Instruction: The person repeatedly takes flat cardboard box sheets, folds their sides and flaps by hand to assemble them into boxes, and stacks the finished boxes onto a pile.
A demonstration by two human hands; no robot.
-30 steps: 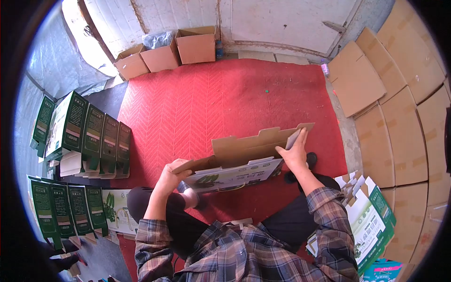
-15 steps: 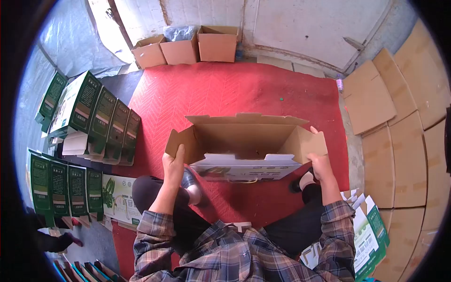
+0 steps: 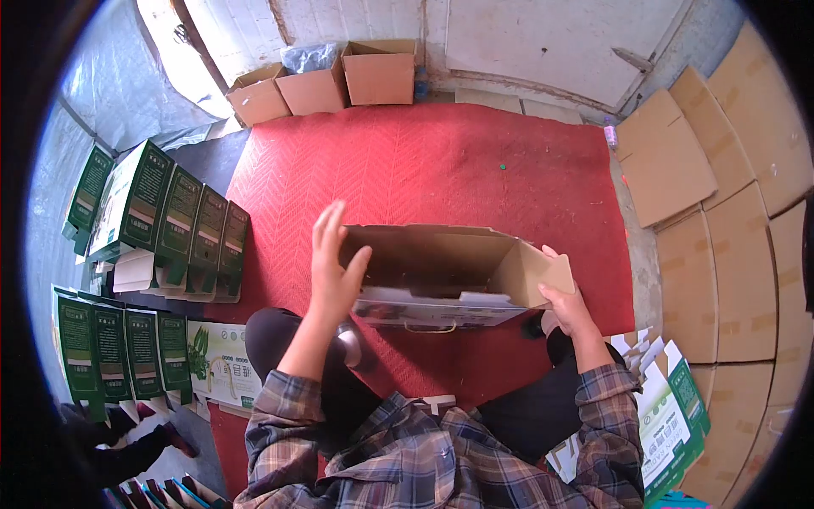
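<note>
An open-topped cardboard box is held in front of my lap, brown inside with a white printed front and a small handle on it. My right hand grips the end flap on the box's right side, thumb on the inner face. At the left end, my left hand is raised with fingers up and thumb apart; it holds nothing, and whether it touches the box edge I cannot tell. The left end flap is hidden behind that hand.
Green printed cartons stand in rows on the left. Flattened green-and-white cartons lie at the lower right. Brown boxes are stacked along the right wall. Three brown boxes stand at the back on a red mat. Another person's dark-clothed limb shows lower left.
My left hand has let go of the left end flap and opened. The front and back top flaps no longer stick up as before. My right hand keeps its hold.
</note>
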